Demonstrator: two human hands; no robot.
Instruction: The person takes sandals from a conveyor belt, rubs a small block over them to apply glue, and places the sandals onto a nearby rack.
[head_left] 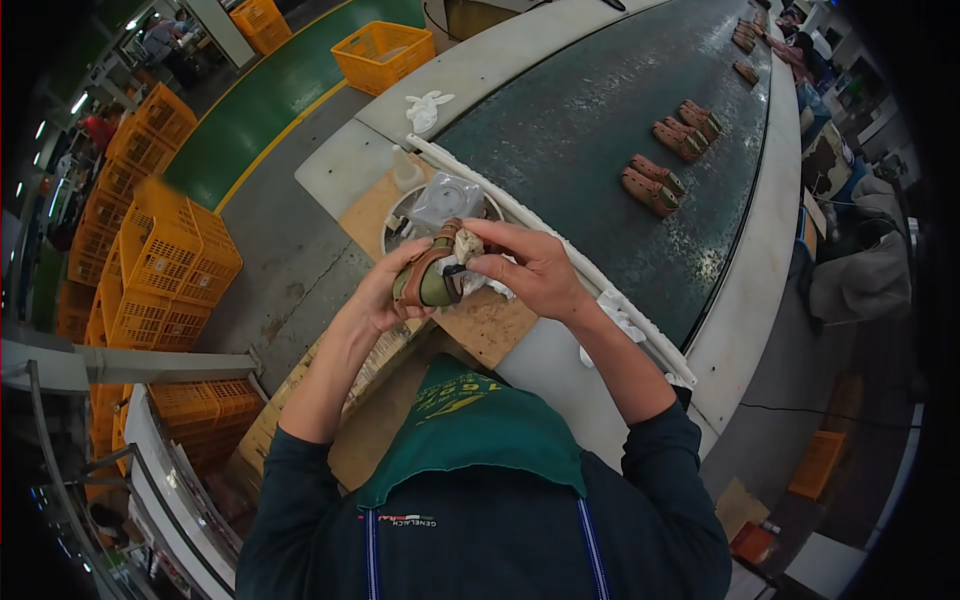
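A green and brown shoe (432, 284) is in my left hand (380, 290), whose fingers wrap round its side. My right hand (530, 265) pinches a small crumpled pale wad (467, 246) against the shoe's upper end. Just beyond the hands stands a round white container (393, 222) with a clear plastic bag (447, 200) on it. Under the hands lies a brown board (485, 325). White crumpled material shows partly behind my right hand.
A dark green conveyor belt (560, 130) carries several brown shoes (652, 185). White cloth or paper (427, 110) lies on the pale table edge (340, 165). Orange crates (160, 260) are stacked at left, another (383, 55) beyond the table. People (795, 55) sit at the far right.
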